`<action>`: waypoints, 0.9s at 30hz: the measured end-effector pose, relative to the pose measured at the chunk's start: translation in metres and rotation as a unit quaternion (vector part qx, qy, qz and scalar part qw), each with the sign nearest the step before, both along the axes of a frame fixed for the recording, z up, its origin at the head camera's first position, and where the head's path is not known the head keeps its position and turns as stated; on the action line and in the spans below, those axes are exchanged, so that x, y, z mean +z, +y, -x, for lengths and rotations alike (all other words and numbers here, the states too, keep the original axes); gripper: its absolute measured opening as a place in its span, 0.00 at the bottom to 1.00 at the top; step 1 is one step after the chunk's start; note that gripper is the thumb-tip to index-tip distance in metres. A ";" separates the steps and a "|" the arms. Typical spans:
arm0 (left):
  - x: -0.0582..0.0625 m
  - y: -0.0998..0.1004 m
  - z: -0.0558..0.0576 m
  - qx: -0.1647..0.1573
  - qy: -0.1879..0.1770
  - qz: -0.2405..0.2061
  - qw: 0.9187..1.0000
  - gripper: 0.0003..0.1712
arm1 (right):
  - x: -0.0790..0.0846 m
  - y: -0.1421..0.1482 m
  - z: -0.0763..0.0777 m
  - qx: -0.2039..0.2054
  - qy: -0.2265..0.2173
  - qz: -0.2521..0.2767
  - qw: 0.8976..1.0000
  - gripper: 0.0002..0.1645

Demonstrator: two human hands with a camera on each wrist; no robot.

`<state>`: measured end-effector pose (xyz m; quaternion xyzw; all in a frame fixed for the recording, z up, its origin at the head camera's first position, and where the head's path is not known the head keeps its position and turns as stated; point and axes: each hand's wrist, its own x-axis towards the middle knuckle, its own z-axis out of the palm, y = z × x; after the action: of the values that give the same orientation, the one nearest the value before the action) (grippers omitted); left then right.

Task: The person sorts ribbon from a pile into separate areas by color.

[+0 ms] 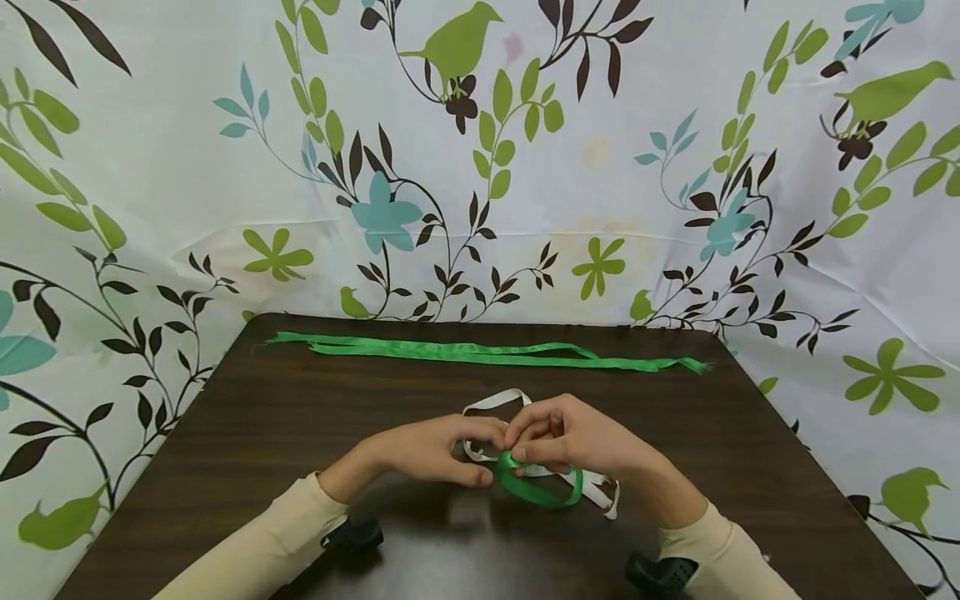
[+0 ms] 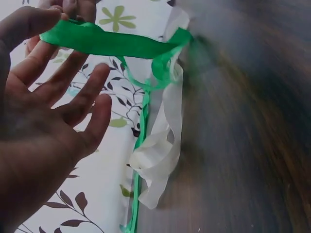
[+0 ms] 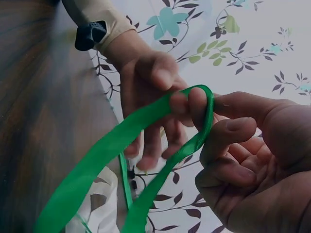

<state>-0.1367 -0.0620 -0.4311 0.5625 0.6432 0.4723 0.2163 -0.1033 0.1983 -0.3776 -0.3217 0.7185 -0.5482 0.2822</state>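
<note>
A strip of green ribbon (image 1: 536, 495) hangs in a loop over the table's near middle. My right hand (image 1: 588, 437) pinches its top between thumb and fingertips. In the right wrist view the ribbon (image 3: 146, 114) bends round a fingertip, its two lengths trailing down to the left. My left hand (image 1: 431, 450) reaches in from the other side, index fingertip right at the pinched spot, thumb apart from it. The left wrist view shows the left hand's other fingers (image 2: 82, 107) spread. Under and behind the loop lies a crumpled white ribbon (image 1: 498, 401).
Long green ribbons (image 1: 450, 354) lie stretched across the far side of the dark wooden table (image 1: 360, 400). Behind the table hangs a white cloth (image 1: 525, 225) printed with leaves, flowers and birds. Dark devices are strapped at both wrists.
</note>
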 end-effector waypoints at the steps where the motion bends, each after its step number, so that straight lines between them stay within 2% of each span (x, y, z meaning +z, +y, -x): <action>1: 0.001 0.000 0.000 -0.002 -0.013 -0.002 1.000 0.11 | 0.001 0.001 0.000 -0.004 0.008 -0.002 1.000 0.09; 5: 0.004 -0.001 0.000 0.001 -0.060 -0.004 0.998 0.10 | 0.005 0.005 0.002 -0.014 0.023 0.000 1.000 0.08; 11: 0.009 -0.005 0.001 0.010 -0.092 -0.011 0.996 0.12 | 0.008 0.011 0.002 -0.022 0.032 0.012 0.999 0.08; 16: 0.014 -0.010 0.000 0.031 -0.098 -0.001 0.995 0.12 | 0.010 0.014 0.002 -0.039 0.022 0.012 0.999 0.09; 22: 0.018 -0.011 -0.002 0.032 -0.097 -0.004 0.995 0.10 | 0.012 0.020 0.003 -0.055 0.001 0.019 0.998 0.10; 24: 0.019 -0.011 -0.002 0.029 -0.099 -0.007 0.995 0.10 | 0.014 0.023 0.004 -0.061 0.007 0.017 0.998 0.10; 27: 0.021 -0.013 -0.002 0.030 -0.098 -0.006 0.995 0.11 | 0.017 0.028 0.006 -0.078 0.042 0.002 0.996 0.09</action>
<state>-0.1352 -0.0746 -0.4099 0.4951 0.6327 0.5353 0.2609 -0.1097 0.2264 -0.3606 -0.2886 0.7514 -0.5561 0.2072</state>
